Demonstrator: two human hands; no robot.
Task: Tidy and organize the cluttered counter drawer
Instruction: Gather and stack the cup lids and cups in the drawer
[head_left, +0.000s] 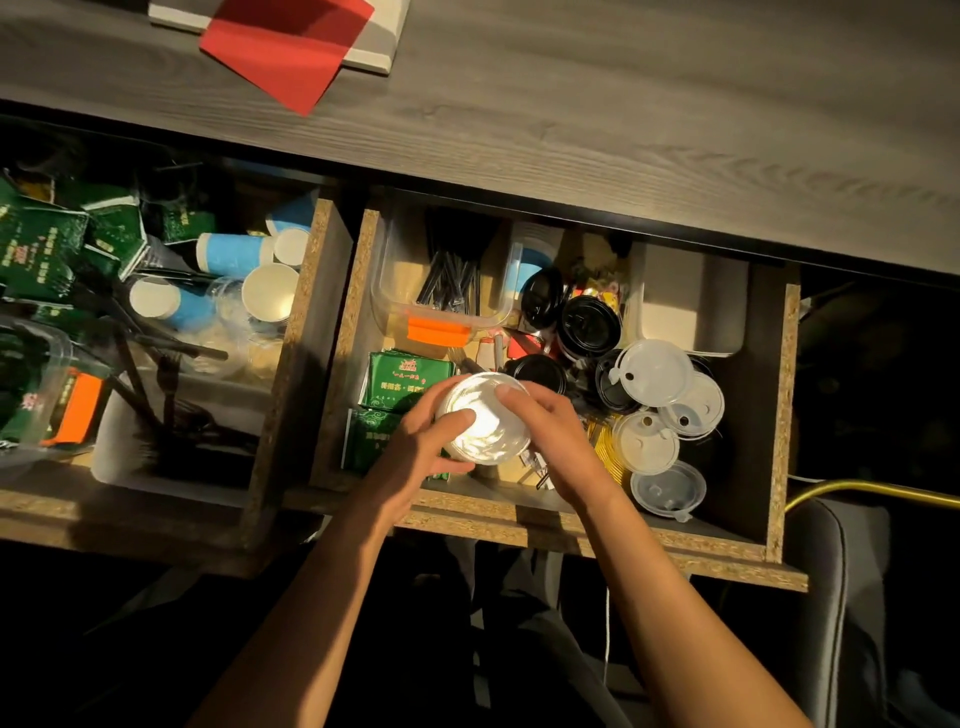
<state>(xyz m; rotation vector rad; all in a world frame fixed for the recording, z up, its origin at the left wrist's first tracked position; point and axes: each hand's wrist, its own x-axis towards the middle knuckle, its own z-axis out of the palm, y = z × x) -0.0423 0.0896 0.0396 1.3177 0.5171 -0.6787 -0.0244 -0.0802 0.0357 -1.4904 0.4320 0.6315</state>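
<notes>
Item held: white lid stack (485, 418), round, flat face up, no long axis to speak of.
Location: above the front middle of the right drawer (776, 415), over the green packets (408, 382).
Left hand (423, 449): fingers curled round the stack's left edge, thumb on top.
Right hand (548, 428): grips the right edge, fingertips on the rim.
Key relation: loose white lids (657, 371) lie to the right, nearer the right hand.
Judgement: stack likely joins them.

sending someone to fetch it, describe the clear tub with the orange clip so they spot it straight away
In the right-hand open drawer, look to the back left corner. The clear rectangular plastic tub there holds black plastic cutlery. It is the only container in that drawer with a bright orange clip on its near rim.
</notes>
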